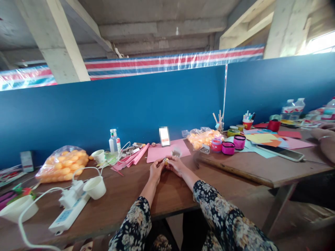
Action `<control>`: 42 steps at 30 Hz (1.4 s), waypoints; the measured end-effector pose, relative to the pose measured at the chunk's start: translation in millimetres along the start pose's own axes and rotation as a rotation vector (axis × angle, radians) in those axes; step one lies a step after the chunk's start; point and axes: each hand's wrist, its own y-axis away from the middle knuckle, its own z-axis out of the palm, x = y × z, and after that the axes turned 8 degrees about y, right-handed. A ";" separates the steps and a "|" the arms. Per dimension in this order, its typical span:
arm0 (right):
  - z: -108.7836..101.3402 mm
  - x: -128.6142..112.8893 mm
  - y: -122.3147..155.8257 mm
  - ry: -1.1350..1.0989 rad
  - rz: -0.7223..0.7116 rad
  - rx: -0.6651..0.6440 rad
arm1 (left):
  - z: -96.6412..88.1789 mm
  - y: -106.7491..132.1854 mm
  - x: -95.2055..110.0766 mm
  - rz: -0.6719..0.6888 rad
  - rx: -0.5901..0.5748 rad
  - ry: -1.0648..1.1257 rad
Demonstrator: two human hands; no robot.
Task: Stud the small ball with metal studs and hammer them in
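My left hand point(156, 169) and my right hand point(176, 165) meet at the middle of the brown wooden table point(125, 195), fingers curled. Between the fingertips of both sits a small round yellowish object point(165, 161), too small to name. Just beyond the hands lies a pink paper sheet point(167, 150), with a small clear plastic piece point(177, 152) on it. Both forearms wear dark floral sleeves.
At left are a bag of orange balls point(61, 164), white paper cups point(95, 187), a white power strip point(68, 211) with cables, a small bottle point(114, 141) and pink paper strips point(134, 157). To the right: another ball bag point(202, 137), tape rolls point(228, 147), coloured papers, a phone point(284, 152). A blue partition point(131, 104) stands behind.
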 end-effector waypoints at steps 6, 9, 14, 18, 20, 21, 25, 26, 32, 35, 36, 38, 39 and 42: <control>1.5 2.4 -4.1 0.007 0.006 0.034 | 1.8 -0.6 -2.1 0.044 -0.002 -0.088; 1.4 4.4 -5.6 -0.004 -0.012 0.042 | 2.8 -0.3 -1.7 0.036 0.008 -0.087; 1.8 2.9 0.0 0.028 -0.054 0.038 | 4.1 1.5 2.1 0.035 0.008 -0.041; 2.8 1.5 3.4 0.099 -0.094 -0.009 | 5.5 2.9 4.5 0.046 0.006 -0.074; 3.0 1.4 3.5 0.112 -0.106 -0.003 | 5.8 3.0 4.5 0.048 0.022 -0.104; 3.1 1.4 3.6 0.113 -0.111 -0.003 | 5.7 3.0 4.3 0.051 0.031 -0.125; 4.6 -0.4 4.9 0.078 -0.118 -0.016 | 5.2 3.0 3.7 0.091 0.008 -0.181; 5.1 -1.0 5.4 0.064 -0.115 -0.016 | 5.1 3.1 3.7 0.093 -0.005 -0.179; 6.3 -0.8 6.2 0.055 -0.116 0.013 | 3.4 2.2 2.0 0.085 -0.021 -0.170; 5.5 -0.5 7.3 0.089 -0.134 -0.041 | 2.5 2.1 2.0 0.099 -0.008 -0.184; 5.2 -0.7 7.8 0.099 -0.137 -0.059 | 2.6 2.4 2.5 0.101 0.002 -0.192; 5.0 -1.1 8.5 0.111 -0.134 -0.080 | 3.5 3.2 4.3 0.107 0.015 -0.211; 5.1 -1.3 8.6 0.110 -0.133 -0.082 | 4.3 3.8 5.4 0.108 0.012 -0.215; 6.2 -1.5 7.5 0.065 -0.147 -0.038 | 7.1 5.1 8.4 0.085 0.004 -0.197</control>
